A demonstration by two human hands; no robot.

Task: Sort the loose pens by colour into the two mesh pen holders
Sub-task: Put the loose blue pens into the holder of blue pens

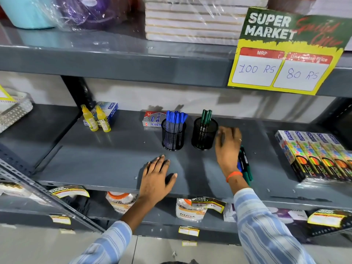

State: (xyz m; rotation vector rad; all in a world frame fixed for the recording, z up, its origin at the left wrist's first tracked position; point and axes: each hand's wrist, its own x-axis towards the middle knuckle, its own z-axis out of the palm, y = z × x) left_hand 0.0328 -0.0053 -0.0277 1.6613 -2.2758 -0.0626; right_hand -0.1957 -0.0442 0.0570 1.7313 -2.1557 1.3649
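Hovering right hand (227, 147), seemingly empty, over loose pens (244, 164).

Two yellow bottles (96, 121) left on shelf (95, 161); marker boxes (316, 155) right; price sign (285, 52) above.

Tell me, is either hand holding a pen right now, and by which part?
Neither seems to. The left hand lies flat on the shelf. The right hand, fingers spread and blurred, hovers beside the green-pen holder, above the loose pens.
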